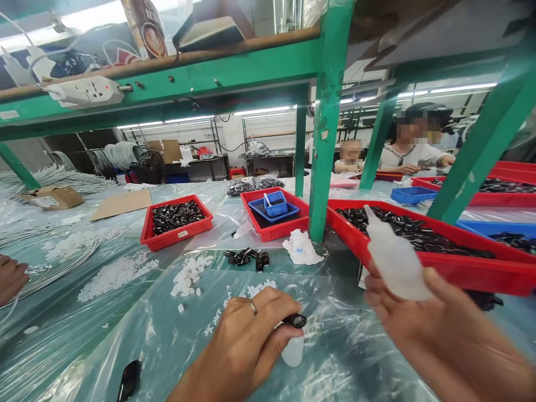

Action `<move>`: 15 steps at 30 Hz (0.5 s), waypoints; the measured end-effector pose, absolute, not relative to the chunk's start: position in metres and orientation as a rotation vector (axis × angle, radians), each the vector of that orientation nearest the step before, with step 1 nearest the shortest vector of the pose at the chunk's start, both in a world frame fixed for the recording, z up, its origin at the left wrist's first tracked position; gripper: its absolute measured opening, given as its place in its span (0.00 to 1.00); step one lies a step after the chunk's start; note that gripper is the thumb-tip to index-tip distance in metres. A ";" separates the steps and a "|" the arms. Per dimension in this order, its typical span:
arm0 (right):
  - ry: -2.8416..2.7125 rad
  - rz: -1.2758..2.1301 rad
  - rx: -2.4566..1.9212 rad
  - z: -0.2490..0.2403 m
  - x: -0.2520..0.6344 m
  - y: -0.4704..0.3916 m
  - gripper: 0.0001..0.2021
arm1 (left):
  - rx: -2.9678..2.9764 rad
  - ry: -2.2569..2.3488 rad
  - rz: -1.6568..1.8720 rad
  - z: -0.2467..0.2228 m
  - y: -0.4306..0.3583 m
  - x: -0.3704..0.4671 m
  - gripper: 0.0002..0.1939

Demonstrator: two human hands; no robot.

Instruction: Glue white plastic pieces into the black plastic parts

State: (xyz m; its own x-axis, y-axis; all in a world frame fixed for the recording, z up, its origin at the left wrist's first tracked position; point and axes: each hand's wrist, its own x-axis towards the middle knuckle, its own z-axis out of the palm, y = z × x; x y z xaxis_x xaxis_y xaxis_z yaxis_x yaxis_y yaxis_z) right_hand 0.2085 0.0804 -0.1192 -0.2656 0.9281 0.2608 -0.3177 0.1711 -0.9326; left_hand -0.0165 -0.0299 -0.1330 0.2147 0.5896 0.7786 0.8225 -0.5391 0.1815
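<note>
My left hand [247,340], a ring on one finger, pinches a small glossy black plastic part [298,320] above the table. Just under it is a translucent white piece [293,353], partly hidden by my fingers; I cannot tell whether they touch. My right hand [444,329] is wrapped round a translucent white squeeze bottle [396,259], its nozzle pointing up and to the left. Several loose black parts [248,257] lie beyond my left hand, near small white plastic pieces [190,274]. Another black part [129,381] rests at the lower left.
Red trays of black parts stand at the left [178,239] and right [473,271]. A middle red tray [268,231] holds blue trays [274,207]. A crumpled white tissue [302,248] lies by a green post [324,139]. Another person's hand [12,278] is at far left.
</note>
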 end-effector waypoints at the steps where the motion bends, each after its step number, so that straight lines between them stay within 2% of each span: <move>1: -1.189 1.523 -0.671 -0.119 0.202 0.079 0.18 | -2.223 -1.328 -1.255 -0.134 -0.030 -0.017 0.09; 4: -1.006 1.797 -0.652 -0.127 0.189 0.072 0.19 | -2.218 -1.307 -1.308 -0.135 -0.028 -0.018 0.09; 7: -1.117 1.816 -0.662 -0.135 0.185 0.065 0.18 | -2.205 -1.300 -1.288 -0.133 -0.027 -0.018 0.10; 12: -1.436 1.504 -0.713 -0.136 0.193 0.067 0.19 | -2.156 -1.362 -1.280 -0.132 -0.024 -0.021 0.08; 15: -1.607 1.268 -0.665 -0.134 0.199 0.070 0.15 | -2.125 -1.429 -1.325 -0.134 -0.022 -0.025 0.08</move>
